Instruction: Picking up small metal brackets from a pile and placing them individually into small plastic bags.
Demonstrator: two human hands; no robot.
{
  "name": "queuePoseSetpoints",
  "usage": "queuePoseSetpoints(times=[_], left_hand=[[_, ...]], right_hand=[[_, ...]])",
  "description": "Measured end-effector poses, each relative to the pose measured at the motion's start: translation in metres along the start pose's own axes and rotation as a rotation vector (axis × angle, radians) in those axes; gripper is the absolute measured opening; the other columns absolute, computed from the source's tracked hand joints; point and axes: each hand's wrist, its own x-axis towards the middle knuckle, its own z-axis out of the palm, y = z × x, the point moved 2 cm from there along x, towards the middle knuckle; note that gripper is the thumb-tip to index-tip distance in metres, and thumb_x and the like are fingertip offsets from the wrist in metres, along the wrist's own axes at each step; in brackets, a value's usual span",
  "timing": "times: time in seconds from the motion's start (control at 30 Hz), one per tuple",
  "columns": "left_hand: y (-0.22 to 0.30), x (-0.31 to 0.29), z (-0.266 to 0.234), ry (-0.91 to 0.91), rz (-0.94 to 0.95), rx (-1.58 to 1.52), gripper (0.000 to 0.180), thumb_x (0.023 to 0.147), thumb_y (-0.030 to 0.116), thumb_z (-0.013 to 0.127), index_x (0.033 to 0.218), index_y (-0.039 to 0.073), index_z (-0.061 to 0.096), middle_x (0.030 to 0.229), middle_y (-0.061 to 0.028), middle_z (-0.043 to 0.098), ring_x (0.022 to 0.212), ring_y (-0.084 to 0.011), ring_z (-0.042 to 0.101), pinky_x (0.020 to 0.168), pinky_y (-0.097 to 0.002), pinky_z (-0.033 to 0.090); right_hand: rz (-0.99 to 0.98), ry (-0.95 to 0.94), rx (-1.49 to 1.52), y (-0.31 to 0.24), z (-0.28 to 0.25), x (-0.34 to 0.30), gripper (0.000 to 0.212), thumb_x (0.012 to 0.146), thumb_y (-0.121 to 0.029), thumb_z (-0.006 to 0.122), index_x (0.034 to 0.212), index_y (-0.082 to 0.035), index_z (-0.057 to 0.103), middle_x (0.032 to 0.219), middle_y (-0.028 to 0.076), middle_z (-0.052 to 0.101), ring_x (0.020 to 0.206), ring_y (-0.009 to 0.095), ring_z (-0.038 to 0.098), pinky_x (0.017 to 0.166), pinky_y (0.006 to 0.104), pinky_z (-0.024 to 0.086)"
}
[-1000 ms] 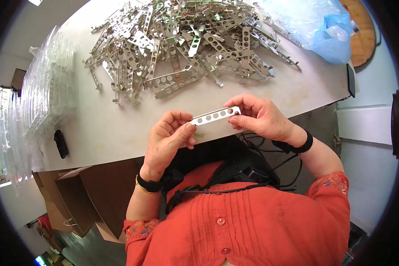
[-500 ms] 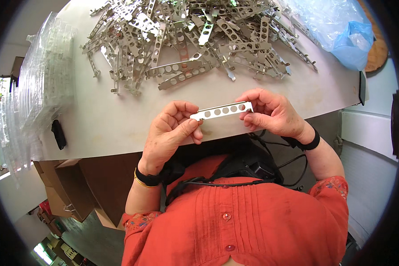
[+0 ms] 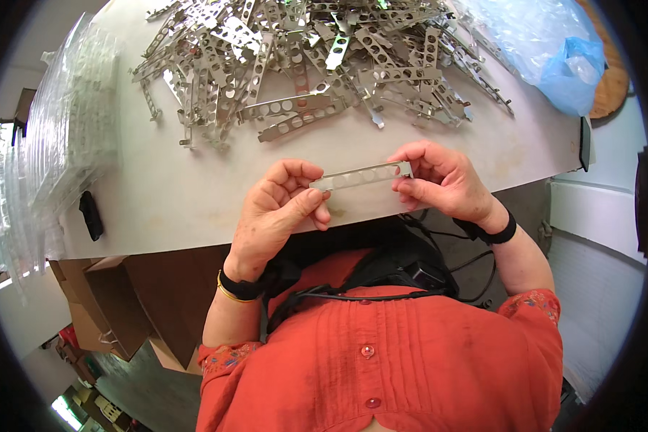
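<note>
Between my two hands, just above the near part of the table, is a thin metal bracket (image 3: 360,176) with a row of round holes. My left hand (image 3: 284,205) pinches its left end between thumb and fingers. The right end is held the same way by my right hand (image 3: 443,180). The bracket lies nearly level, its right end slightly higher. Beyond my hands a large heap of similar metal brackets (image 3: 302,124) spreads over the far part of the table, many overlapping at all angles.
Stacked clear plastic trays (image 3: 72,115) stand at the table's left. A blue plastic bag (image 3: 572,75) lies at the far right by a round wooden board (image 3: 610,90). A small black object (image 3: 91,214) sits near the left edge. Cardboard boxes (image 3: 173,302) are below the table.
The bracket has tilted a little between my fingers, so its bright holed face now looks duller. Both hands keep their hold in about the same place.
</note>
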Motion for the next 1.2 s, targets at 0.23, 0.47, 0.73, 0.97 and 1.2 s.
queuePoseSetpoints(times=[0.23,0.47,0.73,0.97,1.2], left_hand=[[-0.003,0.000,-0.001,-0.006,0.028,0.006,0.026,0.098,0.004,0.062,0.122,-0.001,0.053,0.094,-0.0063,0.065,0.078,-0.0112,0.066,0.071,-0.0254,0.059],[-0.004,0.002,-0.001,-0.008,0.058,0.010,0.024,0.097,0.002,0.061,0.120,-0.001,0.053,0.093,-0.0085,0.065,0.074,-0.0131,0.065,0.070,-0.0267,0.057],[-0.008,0.003,-0.005,-0.046,0.102,-0.034,0.023,0.098,0.002,0.060,0.120,-0.002,0.053,0.094,-0.0101,0.065,0.076,-0.0145,0.066,0.070,-0.0280,0.058],[-0.002,0.000,0.003,0.045,0.035,0.013,0.019,0.101,0.007,0.058,0.117,-0.002,0.055,0.094,-0.0109,0.067,0.073,-0.0150,0.066,0.063,-0.0272,0.058],[-0.003,-0.002,0.006,0.042,0.015,0.013,0.016,0.104,0.014,0.055,0.110,-0.001,0.057,0.083,-0.0105,0.067,0.057,-0.0156,0.065,0.051,-0.0267,0.055]], right_hand=[[-0.002,0.011,-0.009,0.000,0.000,-0.001,0.029,0.096,-0.005,0.066,0.124,-0.006,0.059,0.088,-0.002,0.062,0.075,0.004,0.062,0.067,0.0205,0.056],[-0.012,0.006,0.022,0.002,-0.001,-0.001,0.030,0.097,-0.006,0.066,0.126,-0.006,0.059,0.088,-0.002,0.062,0.076,0.004,0.062,0.067,0.0204,0.056],[-0.011,-0.012,0.033,0.001,-0.004,-0.001,0.037,0.096,-0.002,0.065,0.131,-0.005,0.056,0.097,0.003,0.066,0.083,0.007,0.065,0.072,0.0235,0.059],[-0.143,-0.007,0.083,0.012,-0.003,0.000,0.031,0.097,-0.009,0.067,0.127,-0.006,0.059,0.092,-0.001,0.065,0.078,0.004,0.062,0.068,0.0203,0.056],[-0.047,-0.025,0.101,0.013,-0.007,-0.005,0.022,0.100,-0.021,0.065,0.113,-0.004,0.061,0.091,0.001,0.068,0.076,0.005,0.064,0.067,0.0208,0.056]])
